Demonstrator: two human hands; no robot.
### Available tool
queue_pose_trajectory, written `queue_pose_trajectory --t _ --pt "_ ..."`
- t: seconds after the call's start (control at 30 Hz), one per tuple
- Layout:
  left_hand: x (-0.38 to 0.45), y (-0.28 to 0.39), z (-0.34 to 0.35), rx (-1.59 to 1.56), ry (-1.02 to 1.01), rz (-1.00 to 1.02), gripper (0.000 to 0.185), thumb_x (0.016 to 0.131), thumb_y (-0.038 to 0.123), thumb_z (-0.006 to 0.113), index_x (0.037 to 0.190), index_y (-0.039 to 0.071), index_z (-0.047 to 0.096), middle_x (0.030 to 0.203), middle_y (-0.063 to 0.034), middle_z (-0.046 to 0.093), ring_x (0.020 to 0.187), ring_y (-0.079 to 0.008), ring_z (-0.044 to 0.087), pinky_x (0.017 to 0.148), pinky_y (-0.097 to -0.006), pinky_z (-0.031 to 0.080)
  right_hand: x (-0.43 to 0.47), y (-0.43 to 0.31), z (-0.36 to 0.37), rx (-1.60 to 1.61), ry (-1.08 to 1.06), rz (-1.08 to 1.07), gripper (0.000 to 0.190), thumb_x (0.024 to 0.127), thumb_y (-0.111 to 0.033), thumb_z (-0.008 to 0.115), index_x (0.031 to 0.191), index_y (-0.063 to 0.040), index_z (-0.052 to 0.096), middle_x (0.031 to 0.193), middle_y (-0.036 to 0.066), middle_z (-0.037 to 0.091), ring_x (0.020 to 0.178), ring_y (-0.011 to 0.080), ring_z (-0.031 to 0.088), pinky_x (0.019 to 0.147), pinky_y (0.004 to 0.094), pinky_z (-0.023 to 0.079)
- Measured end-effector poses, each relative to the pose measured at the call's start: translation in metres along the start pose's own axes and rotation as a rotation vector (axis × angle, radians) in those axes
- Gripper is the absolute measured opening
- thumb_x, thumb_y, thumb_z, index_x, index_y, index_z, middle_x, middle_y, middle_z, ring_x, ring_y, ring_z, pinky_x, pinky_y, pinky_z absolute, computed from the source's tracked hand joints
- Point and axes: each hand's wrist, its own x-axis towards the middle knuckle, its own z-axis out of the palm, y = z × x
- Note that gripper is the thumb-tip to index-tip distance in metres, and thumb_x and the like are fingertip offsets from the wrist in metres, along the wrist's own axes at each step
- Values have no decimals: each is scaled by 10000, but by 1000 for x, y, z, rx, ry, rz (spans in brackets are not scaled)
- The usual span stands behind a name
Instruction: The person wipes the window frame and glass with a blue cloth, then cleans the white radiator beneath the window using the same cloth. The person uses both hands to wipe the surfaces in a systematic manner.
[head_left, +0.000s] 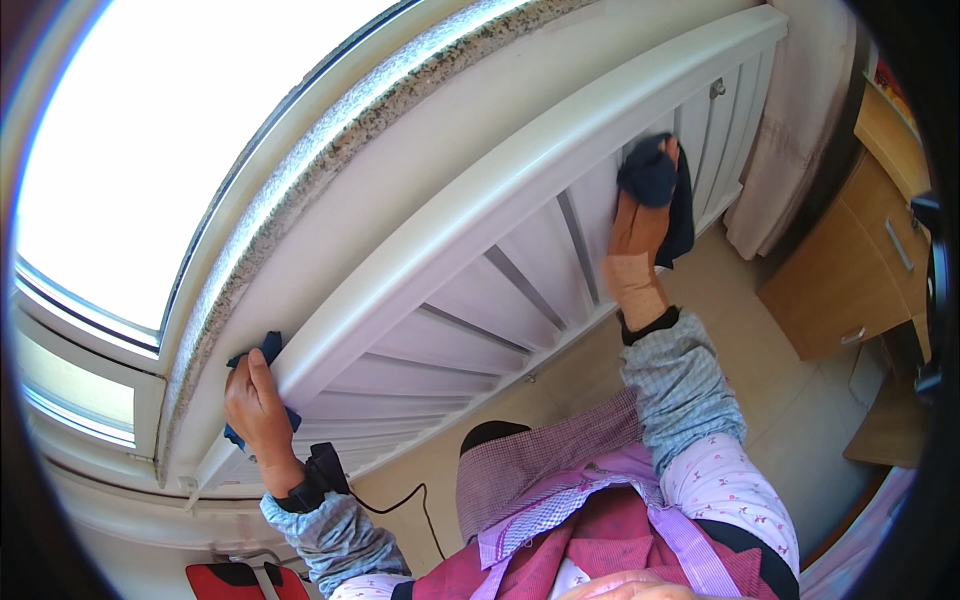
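Observation:
A long white panel radiator (517, 259) with vertical fins runs along the wall below the window. My right hand (641, 225) grips a dark navy cloth (651, 174) against the fins near the radiator's far right part. Part of that cloth hangs down beside the wrist. At the radiator's left end, my left hand (259, 409) is closed around a dark blue cloth (261, 349), which sticks out above and below the fingers. This hand is at the corner of the top edge; how firmly it touches the metal cannot be seen.
Above the radiator runs a speckled stone window sill (360, 139). A pale curtain (795, 135) hangs at the right end, beside a wooden cabinet (847, 255). A black cable (420, 491) trails down near my left wrist. A red and black object (244, 581) stands at lower left.

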Motion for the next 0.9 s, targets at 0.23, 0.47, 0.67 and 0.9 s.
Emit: queue_pose_trajectory --t 0.23,0.47,0.67,0.9 --pt "0 -4 1 22 8 -12 456 1067 381 453 1023 35 748 879 -218 694 820 -408 636 721 -460 476 12 5 2 175 57 162 467 1018 -43 535 1479 -3 466 1399 185 516 1260 335 510 1135 366 365" --pt "0 -5 5 28 28 -10 457 1062 383 464 963 19 721 848 -219 678 808 -418 623 702 -474 467 0 3 -11 65 77 131 218 1040 -50 510 1232 18 587 1278 168 588 1143 272 573 1083 331 407" --pt "-1 4 -2 82 -50 -110 522 1076 417 402 1123 25 744 1013 -221 725 954 -398 668 827 -426 500 -19 -38 20 337 -19 119 325 1038 -22 499 1352 39 550 1512 207 470 1365 336 474 1155 368 334" --pt "-2 1 5 44 79 -8 478 1064 405 456 907 24 699 806 -204 656 783 -417 604 680 -480 453 -81 -20 -1 45 -106 308 337 1026 -8 515 1357 50 541 1531 215 454 1385 360 458 1170 386 305"
